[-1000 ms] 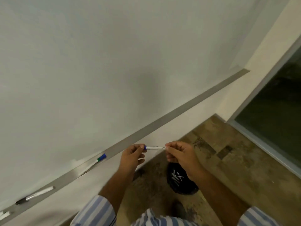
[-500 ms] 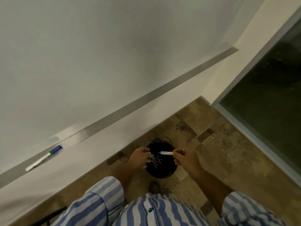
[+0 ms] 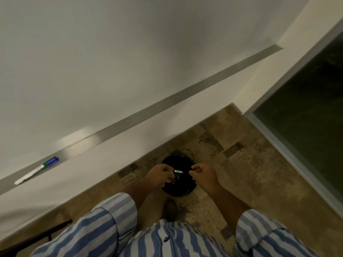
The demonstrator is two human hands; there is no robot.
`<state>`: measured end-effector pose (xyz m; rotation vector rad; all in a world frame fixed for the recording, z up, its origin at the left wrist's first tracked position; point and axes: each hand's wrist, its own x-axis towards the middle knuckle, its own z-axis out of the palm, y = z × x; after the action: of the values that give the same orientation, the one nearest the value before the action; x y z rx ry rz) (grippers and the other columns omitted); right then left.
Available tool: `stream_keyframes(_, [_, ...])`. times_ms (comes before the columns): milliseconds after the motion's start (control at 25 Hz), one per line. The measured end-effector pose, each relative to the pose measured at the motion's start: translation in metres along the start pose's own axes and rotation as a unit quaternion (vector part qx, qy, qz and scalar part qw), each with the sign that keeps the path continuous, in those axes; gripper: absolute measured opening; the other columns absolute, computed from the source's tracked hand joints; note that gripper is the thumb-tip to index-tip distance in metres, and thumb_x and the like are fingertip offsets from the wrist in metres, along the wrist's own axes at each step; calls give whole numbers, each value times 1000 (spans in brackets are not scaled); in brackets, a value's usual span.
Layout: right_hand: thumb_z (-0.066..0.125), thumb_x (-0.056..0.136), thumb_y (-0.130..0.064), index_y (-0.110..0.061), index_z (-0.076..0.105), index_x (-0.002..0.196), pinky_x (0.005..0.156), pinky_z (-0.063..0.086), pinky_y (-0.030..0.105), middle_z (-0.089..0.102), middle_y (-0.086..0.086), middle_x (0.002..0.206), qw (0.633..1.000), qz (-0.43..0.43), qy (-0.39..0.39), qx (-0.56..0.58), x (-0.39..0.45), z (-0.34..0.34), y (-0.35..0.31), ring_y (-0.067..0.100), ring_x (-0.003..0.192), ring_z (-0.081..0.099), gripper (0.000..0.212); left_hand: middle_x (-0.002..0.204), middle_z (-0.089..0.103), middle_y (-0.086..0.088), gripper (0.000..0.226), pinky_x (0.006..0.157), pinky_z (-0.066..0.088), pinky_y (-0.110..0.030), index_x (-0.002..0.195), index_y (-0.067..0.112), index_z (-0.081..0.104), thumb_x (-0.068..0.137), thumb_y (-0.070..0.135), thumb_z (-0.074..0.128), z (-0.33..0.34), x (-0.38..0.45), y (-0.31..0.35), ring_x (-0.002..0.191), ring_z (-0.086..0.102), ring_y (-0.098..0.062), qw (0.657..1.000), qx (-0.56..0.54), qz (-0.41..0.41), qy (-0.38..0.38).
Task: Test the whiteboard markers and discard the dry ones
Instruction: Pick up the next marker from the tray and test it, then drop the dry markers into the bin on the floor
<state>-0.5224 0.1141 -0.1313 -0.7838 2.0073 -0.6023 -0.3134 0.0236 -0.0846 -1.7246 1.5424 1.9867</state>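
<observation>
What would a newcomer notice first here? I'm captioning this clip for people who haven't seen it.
Two hands, left hand and right hand, hover over a black bin on the floor, a white marker in the gap between them, touched by neither. Up left, a blue-capped marker lies on the whiteboard tray.

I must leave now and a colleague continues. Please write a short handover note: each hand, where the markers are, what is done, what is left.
Left hand: over the bin, fingers curled, no grip on anything.
Right hand: also over the bin, fingers curled, holding nothing.
White marker: between the hands, above the black bin, in no grip.
Bin holds several discarded markers.
Blue-capped marker lies on the whiteboard tray.
Left: deal with the tray marker.
</observation>
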Motion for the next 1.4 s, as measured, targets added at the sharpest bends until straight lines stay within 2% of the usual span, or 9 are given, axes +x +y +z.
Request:
stream_keyframes(200, [73,99,-17,-17,75,100,71,63,39,76,7,88,999,5,-26,38,0,-2,-10,22,79,74,2,98,73,-4,19,61,51,-23,124,8,65,106,13,59,-14,-7,-4,77,66,-14,1000,-8,3,26])
stream_keyframes(360, [71,98,-12,-19,76,98,72,63,36,78,8,90,997,-25,-52,59,3,15,-44,24,81,75,8,101,73,0,20,62,52,-22,125,11,66,107,17,58,-34,-27,-7,84,68,-13,998,-16,11,62])
stream_keyframes(560, [71,100,-13,-19,77,100,72,62,30,79,6,90,985,-97,-135,50,-6,64,-112,24,85,77,9,109,75,-9,18,86,62,-43,120,14,69,104,18,62,-77,-60,-26,94,72,-21,983,-92,26,158])
stream_keyframes(640, [71,99,-13,-20,77,100,73,63,30,79,5,90,976,-130,-171,31,-12,89,-143,23,85,77,9,111,76,-9,19,94,63,-48,119,15,73,102,20,65,-99,-75,-41,101,74,-25,970,-130,33,204])
stream_keyframes(840, [72,100,-19,-24,76,104,82,66,30,77,-2,99,951,-214,-221,-26,-38,158,-219,16,90,75,8,118,73,-1,22,100,59,-41,123,19,70,101,20,65,-159,-115,-84,109,70,-18,930,-232,38,283])
stream_keyframes(1040, [72,100,-19,-20,74,118,89,65,33,72,-5,114,934,-261,-237,-63,-64,236,-270,16,102,71,18,127,68,-2,30,107,55,-41,133,17,65,103,15,64,-229,-144,-135,119,64,-21,869,-257,39,421])
stream_keyframes(1160, [73,100,-19,-21,70,127,80,55,16,67,-9,122,927,-272,-238,-104,-78,285,-294,8,100,66,28,130,66,1,32,105,52,-34,133,19,64,101,13,67,-276,-160,-172,122,61,-18,845,-232,42,479])
stream_keyframes(1280, [73,100,-18,-20,63,137,78,45,9,61,-8,128,925,-278,-222,-130,-84,322,-310,4,99,63,39,132,59,5,38,110,50,-38,137,18,62,100,15,69,-312,-169,-202,122,56,-13,850,-166,39,498])
stream_keyframes(1400, [75,97,-20,-20,59,137,83,45,12,57,0,135,932,-251,-209,-159,-89,353,-315,17,117,62,43,136,57,2,49,109,50,-36,143,15,56,97,16,73,-338,-172,-230,125,58,-16,878,-145,27,455])
